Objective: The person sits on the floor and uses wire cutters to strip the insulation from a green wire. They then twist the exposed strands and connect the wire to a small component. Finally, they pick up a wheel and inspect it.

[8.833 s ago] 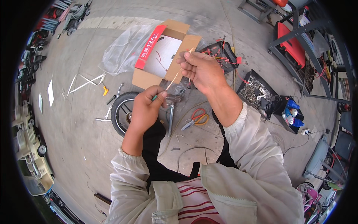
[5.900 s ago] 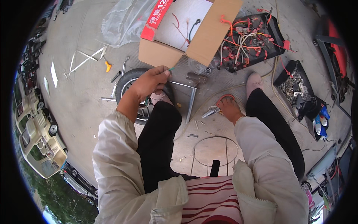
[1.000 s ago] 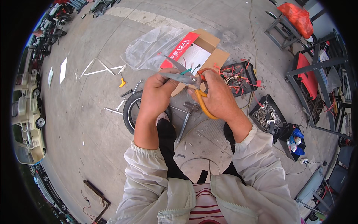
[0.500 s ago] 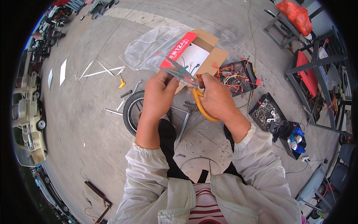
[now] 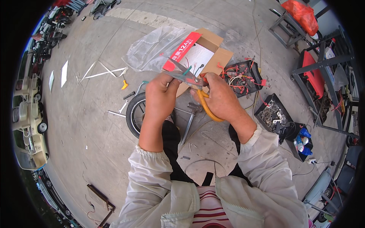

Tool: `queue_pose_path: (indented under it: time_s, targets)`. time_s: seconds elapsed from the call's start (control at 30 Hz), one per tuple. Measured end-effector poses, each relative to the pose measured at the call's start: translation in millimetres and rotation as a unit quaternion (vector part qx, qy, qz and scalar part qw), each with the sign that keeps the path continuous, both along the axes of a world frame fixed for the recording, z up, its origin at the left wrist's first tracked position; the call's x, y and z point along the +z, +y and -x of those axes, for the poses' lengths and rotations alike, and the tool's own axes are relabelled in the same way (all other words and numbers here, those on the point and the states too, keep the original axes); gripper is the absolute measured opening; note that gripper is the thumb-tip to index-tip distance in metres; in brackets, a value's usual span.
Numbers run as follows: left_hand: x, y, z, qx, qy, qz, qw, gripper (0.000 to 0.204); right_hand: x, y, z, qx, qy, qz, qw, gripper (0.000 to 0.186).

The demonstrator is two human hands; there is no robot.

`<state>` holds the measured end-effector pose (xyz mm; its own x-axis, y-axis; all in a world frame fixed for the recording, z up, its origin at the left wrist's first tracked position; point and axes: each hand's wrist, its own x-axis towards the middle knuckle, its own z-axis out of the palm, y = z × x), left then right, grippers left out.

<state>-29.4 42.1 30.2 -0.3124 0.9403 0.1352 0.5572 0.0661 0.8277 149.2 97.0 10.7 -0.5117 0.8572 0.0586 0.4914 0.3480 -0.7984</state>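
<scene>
Both forearms reach up and forward from gathered pale cuffs, wrists angled inward, so the two hands meet over the floor in front of the person's knees. The left hand (image 5: 161,93) is held knuckles up, thumb and forefinger pinched together on a short green wire (image 5: 187,70), the other fingers curled under; the lower blade hides part of that pinch. The wire's free end slants upward between the parted blades of the scissors (image 5: 192,79), whose tips point toward the left hand. The right hand (image 5: 222,98) has its fingers wrapped round the handles, back of the hand uppermost, with the yellow loop hanging below the palm.

Beneath and beyond them sits an open cardboard box (image 5: 221,60) with a red panel. To its right lies a black tray (image 5: 258,72) of tangled wires. A spoked wheel (image 5: 132,119) rests by the left forearm, a hammer (image 5: 195,108) near it.
</scene>
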Motion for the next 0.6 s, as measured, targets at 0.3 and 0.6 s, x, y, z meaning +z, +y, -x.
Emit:
queue_pose_path:
  time_s: [0.3, 0.6]
  targets:
    - [10, -1, -3, 0.003, -0.006, 0.003, 1.000, 0.013, 17, 1, 3, 0.003, -0.034, 0.092, 0.995, 0.047]
    - [5, -2, 1, -0.020, -0.167, 0.032, 0.985, 0.013, 10, 0, -1, 0.003, -0.008, 0.041, 0.999, 0.044]
